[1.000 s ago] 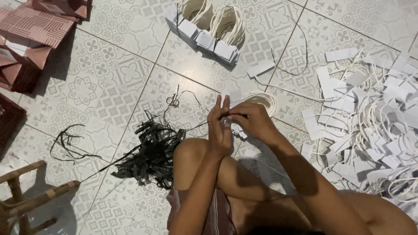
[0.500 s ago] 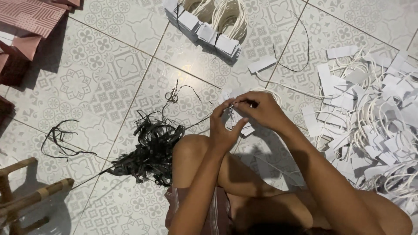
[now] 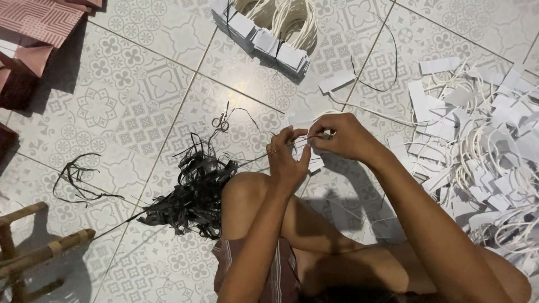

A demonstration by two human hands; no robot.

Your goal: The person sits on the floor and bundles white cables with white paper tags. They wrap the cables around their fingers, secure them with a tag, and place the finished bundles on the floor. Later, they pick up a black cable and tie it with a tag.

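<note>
**Inspector:** Starting with the hands: where are they, and what do they hold?

**Assistant:** Both meet above the raised knee, near the middle of the scene. The left hand [image 3: 287,160] has its fingers drawn narrow, pinching a thin dark strip [image 3: 255,160] that runs off to the left. The right hand [image 3: 345,137] is curled tight, its fingertips closed on a small white paper tag [image 3: 313,152]. The two hands are touching or very nearly so at the tag; I cannot tell which.

**Inspector:** Where does the strip lead?

**Assistant:** Leftward and nearer, toward a tangled heap of black strips [image 3: 193,193] lying on the patterned floor tiles [image 3: 129,95], just beside the knee. A smaller loose bunch of black strips [image 3: 78,177] lies well apart, further left.

**Inspector:** Other material on the floor?

**Assistant:** At the right, a wide scatter of white tags with cord loops [image 3: 483,140]. At the far side, a neat row of stacked tags with bundled cords [image 3: 269,31]. One single white tag [image 3: 337,81] lies between that row and the hands, with a thin dark cord [image 3: 387,67] curving just beside it.

**Inspector:** Edges of the scene?

**Assistant:** Far left, folded reddish paper bags [image 3: 33,28]. Near left, part of a wooden stool [image 3: 33,247].
</note>
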